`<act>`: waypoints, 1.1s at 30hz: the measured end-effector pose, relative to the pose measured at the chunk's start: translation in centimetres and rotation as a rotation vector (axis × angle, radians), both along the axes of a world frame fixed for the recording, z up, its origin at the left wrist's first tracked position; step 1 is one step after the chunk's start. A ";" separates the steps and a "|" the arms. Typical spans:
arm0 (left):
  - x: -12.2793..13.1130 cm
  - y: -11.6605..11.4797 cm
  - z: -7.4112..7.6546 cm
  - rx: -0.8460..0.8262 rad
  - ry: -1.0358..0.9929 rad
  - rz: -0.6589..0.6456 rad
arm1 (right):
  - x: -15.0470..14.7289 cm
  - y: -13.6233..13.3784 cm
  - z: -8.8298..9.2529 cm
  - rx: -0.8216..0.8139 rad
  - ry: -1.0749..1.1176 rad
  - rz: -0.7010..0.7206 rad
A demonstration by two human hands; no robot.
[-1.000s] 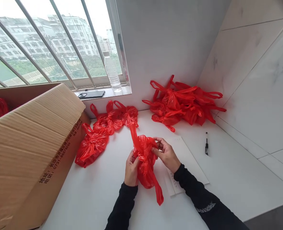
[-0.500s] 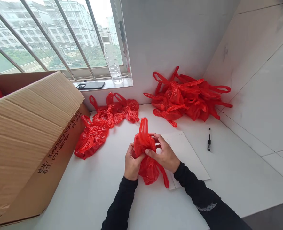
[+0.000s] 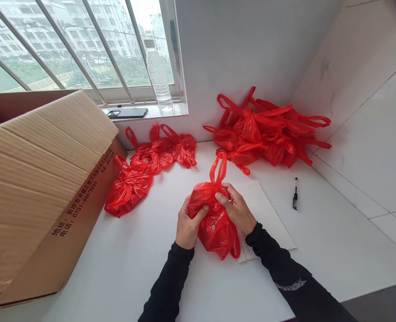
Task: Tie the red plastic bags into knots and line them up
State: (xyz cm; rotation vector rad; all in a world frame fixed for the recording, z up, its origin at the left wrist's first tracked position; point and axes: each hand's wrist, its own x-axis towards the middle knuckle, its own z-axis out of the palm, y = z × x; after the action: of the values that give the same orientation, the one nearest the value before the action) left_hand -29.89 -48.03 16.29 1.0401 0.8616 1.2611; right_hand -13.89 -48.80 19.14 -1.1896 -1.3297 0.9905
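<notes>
Between my two hands is a red plastic bag, crumpled and bulging, its looped handle sticking up and another handle hanging at the lower right. My left hand grips the bag's left side, thumb on the front. On the upper right side, my right hand pinches the plastic near the base of the upper handle. What the bag contains cannot be made out. A white paper sheet or pad lies partly under the bag and my right wrist.
A large cardboard box stands at the left. Several red bags lie beside it, and a heap of red bags rests against the back wall. A pen lies right. The windowsill holds a phone and water bottle.
The bag has been turned and spread wider between my hands. Its upper handle loop has opened and shifted right. My right hand has moved slightly right, and the view has shifted a little.
</notes>
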 end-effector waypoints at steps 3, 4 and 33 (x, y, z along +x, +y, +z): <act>-0.1 0.0 -0.2 -0.009 0.037 0.012 | -0.1 -0.1 -0.2 -0.005 -0.044 0.009; -0.1 0.0 -0.2 -0.009 0.045 0.013 | -0.2 -0.1 -0.3 -0.003 -0.053 0.010; -2.8 0.1 1.4 -0.109 0.123 -0.287 | 0.5 -0.3 -0.7 -0.184 0.275 0.092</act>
State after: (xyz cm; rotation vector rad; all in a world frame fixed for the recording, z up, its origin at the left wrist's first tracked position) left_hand -32.66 -47.96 17.72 1.1177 0.8316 0.9077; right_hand -13.39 -49.06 18.41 -1.0882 -1.1006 1.3161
